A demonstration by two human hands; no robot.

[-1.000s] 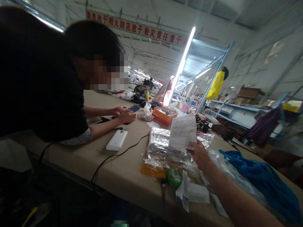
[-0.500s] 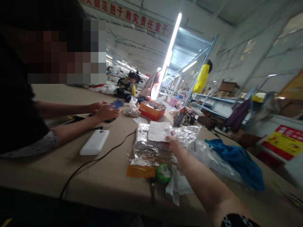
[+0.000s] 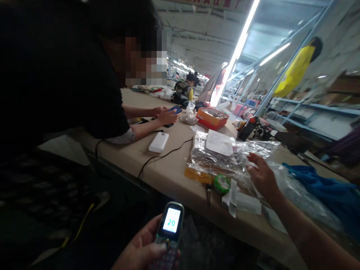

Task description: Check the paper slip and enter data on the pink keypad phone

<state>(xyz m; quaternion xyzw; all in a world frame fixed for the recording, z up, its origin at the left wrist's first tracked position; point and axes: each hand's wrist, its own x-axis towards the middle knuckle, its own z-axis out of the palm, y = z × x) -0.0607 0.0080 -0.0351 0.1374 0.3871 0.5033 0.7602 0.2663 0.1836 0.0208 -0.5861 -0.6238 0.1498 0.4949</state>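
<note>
Our left hand [image 3: 144,246] has its fingers wrapped round one keypad phone [image 3: 171,223], thumb over the keys, in front of the table [image 3: 170,170] edge; our right hand [image 3: 262,175], fingers loosely spread and holding nothing, hangs near one crinkled clear packet [image 3: 201,159] bearing one paper [image 3: 219,142]; farther out, we count one orange box [image 3: 212,122] of small pale pieces and one clear bag [image 3: 189,118], its contents too blurred to name

Left hand [image 3: 142,245] gripping phone [image 3: 171,221]; right hand [image 3: 262,175] near plastic [image 3: 212,162].

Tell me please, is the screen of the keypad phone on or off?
On: the screen of the keypad phone glows white and shows "20".
</note>
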